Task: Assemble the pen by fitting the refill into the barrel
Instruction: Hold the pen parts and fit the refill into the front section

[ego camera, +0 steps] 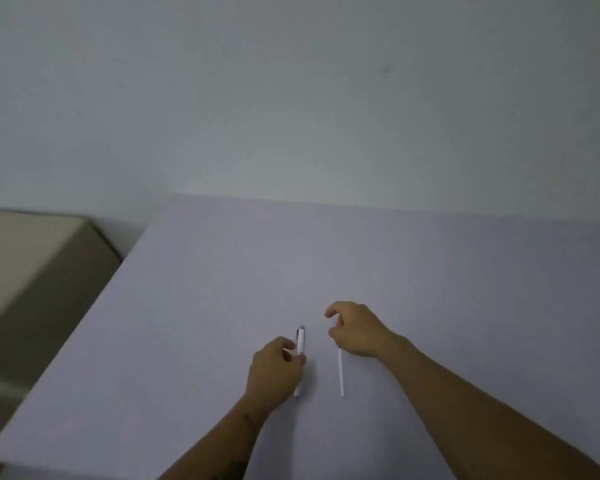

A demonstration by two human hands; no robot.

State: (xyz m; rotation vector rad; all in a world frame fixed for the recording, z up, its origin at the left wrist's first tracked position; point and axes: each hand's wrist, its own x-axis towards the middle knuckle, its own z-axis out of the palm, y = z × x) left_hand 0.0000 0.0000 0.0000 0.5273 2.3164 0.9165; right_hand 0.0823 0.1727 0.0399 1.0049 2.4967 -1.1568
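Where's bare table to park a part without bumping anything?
Free: the wide stretch between the hands and the far wall, and both table sides. Crowded: the centre, where left hand holds the barrel and the refill reaches to the right hand.

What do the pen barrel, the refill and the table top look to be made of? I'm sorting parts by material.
Pen barrel: likely white plastic, smooth, with a dark tip; held in the left hand.
Refill: a thin, pale tube, probably plastic; too small to be sure.
Table: a matte, even lavender-grey surface with no shine or grain; laminate or cloth cannot be told apart.
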